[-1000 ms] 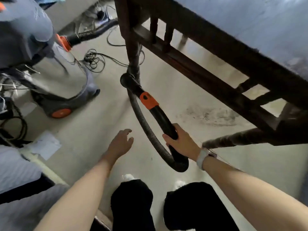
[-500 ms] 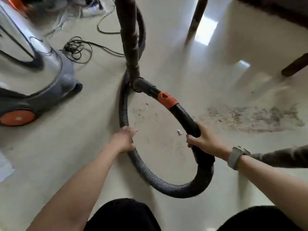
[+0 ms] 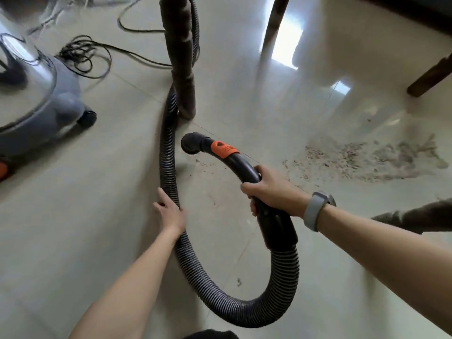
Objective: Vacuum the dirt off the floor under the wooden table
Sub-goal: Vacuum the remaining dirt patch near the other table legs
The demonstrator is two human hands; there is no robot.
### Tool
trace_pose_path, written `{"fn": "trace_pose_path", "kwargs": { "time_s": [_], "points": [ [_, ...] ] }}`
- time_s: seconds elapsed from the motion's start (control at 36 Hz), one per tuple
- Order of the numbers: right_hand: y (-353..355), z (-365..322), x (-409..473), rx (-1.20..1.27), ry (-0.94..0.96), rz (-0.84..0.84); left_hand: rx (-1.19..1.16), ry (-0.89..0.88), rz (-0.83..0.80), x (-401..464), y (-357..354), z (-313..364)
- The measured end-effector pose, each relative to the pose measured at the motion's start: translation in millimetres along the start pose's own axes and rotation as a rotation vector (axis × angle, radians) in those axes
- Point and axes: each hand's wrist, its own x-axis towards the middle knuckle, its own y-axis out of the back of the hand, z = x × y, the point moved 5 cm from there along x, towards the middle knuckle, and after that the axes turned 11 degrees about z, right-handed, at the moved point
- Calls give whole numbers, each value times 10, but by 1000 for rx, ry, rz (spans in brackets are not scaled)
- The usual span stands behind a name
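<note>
Dirt (image 3: 367, 159) is spread in a greyish patch on the pale tiled floor (image 3: 97, 228), right of centre in the head view, w/ a few stray crumbs (image 3: 203, 163) closer to the nozzle. Only one view given, so that's it. The black curved handle tube (image 3: 247, 167) is gripped by the right hand (image 3: 271, 189), fingers wrapped round it just behind the orange collar (image 3: 223, 149). The open nozzle end (image 3: 192, 143) is pointed left, held above the floor, well apart from the main dirt patch. The ribbed hose (image 3: 168, 152) is touched by the left hand (image 3: 171, 209); fingers look fairly straight and laid along it, thumb on the inner side, so not rly a full grip afaict. The hose loops round under both arms and runs up past a dark wooden table leg (image 3: 181, 57). A grey wristband (image 3: 315, 211) is worn on the right wrist. The vacuum body (image 3: 41, 104) is seen at far left, blurry, w/ a black cable (image 3: 83, 55) tangled beside it. Another table leg (image 3: 430, 77) is visible top right.
</note>
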Motion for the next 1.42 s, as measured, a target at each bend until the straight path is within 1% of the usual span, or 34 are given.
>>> {"fn": "trace_pose_path", "kwargs": {
  "time_s": [0.06, 0.11, 0.19, 0.31, 0.39, 0.47, 0.53, 0.61, 0.64, 0.72, 0.75, 0.81, 0.86, 1.0, 1.22, 1.31, 1.42],
  "points": [
    [-76, -36, 11, -48, 67, 41, -94, 11, 74, -10, 106, -70],
    [-144, -57, 27, -114, 132, 73, -123, 23, 170, -23, 271, -171],
    [-240, -72, 35, -184, 187, 93, -108, 32, 347, -22, 562, -352],
    [-368, -38, 44, -149, 185, 114, -46, 63, 548, -122, 959, -678],
    [-455, -46, 68, -126, 194, 151, -11, 174, 659, -241, 1214, -1028],
    [-546, -78, 97, -118, 203, 162, 12, 274, 701, -307, 1335, -1320],
    [-624, -96, 109, -118, 204, 145, 36, 306, 657, -282, 1315, -1425],
    [-789, -103, 133, -163, 195, 118, 177, 314, 496, -197, 1167, -1450],
    [-857, -102, 137, -203, 199, 111, 254, 267, 432, -172, 1097, -1411],
    [-1058, -110, 145, -328, 247, 97, 514, 20, 215, -116, 811, -1211],
    [-1117, -117, 153, -364, 261, 95, 565, -47, 144, -97, 717, -1161],
    [-1208, -143, 185, -416, 272, 85, 558, -91, -1, -55, 553, -1142],
    [-1254, -190, 239, -436, 271, 83, 530, -74, -76, -30, 462, -1155],
    [-1280, -362, 459, -452, 244, 105, 560, -44, -91, -6, 448, -1013],
    [-1210, -679, 769, -396, 187, 168, 601, -23, -98, -18, 468, -955],
    [-1134, -633, 755, -324, 158, 124, 624, 8, -101, -9, 474, -894],
    [-938, -411, 535, -366, 169, 88, 605, 41, -104, 4, 463, -843]
  ]
}}
